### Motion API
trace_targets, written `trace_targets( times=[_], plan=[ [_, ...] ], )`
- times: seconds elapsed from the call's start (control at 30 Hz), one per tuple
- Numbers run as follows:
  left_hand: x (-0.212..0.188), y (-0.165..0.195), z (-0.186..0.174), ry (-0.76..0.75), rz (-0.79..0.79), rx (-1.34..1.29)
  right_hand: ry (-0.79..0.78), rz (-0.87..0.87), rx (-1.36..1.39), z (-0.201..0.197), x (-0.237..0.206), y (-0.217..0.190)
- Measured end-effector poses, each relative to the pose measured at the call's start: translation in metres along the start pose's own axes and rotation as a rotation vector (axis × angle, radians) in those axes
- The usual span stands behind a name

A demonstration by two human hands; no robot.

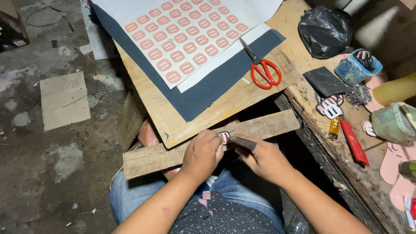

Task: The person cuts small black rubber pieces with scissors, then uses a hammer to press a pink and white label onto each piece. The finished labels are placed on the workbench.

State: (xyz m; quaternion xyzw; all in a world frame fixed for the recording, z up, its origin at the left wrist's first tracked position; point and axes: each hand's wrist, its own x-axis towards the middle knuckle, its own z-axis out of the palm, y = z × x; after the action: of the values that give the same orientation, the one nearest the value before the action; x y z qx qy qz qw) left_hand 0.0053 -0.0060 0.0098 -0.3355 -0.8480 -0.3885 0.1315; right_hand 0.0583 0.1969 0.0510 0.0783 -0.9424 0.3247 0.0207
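My left hand [202, 155] pinches a small pink buckle-shaped piece [224, 137] against a rough wooden plank [260, 127] that lies across my lap. My right hand [264, 159] grips a dark-handled tool [242, 142] whose tip touches the piece. A white sheet with several rows of the same pink pieces [186, 37] lies on a dark blue sheet [203, 95] on a plywood board [171, 123] just beyond the plank.
Red-handled scissors [263, 69] rest on the board's right side. On the bench to the right lie a black bag [324, 30], a blue container [357, 67], a black pad [325, 81], a red-handled tool [354, 142] and a green cup [392, 122]. Cardboard [64, 100] lies on the floor.
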Motion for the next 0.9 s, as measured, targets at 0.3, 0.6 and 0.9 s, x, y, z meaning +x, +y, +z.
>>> trace_targets(
  times=[0.3,0.6,0.9],
  plan=[
    [0.001,-0.004,-0.003,0.001,-0.006,-0.032,-0.054,-0.047,0.136,0.007,0.006,0.0],
    [0.0,-0.007,-0.004,-0.019,0.003,-0.038,0.0,0.091,0.129,0.013,-0.002,-0.002],
    [0.002,-0.01,-0.004,-0.032,0.015,-0.068,0.046,0.167,0.009,0.027,0.01,0.003]
  ],
)
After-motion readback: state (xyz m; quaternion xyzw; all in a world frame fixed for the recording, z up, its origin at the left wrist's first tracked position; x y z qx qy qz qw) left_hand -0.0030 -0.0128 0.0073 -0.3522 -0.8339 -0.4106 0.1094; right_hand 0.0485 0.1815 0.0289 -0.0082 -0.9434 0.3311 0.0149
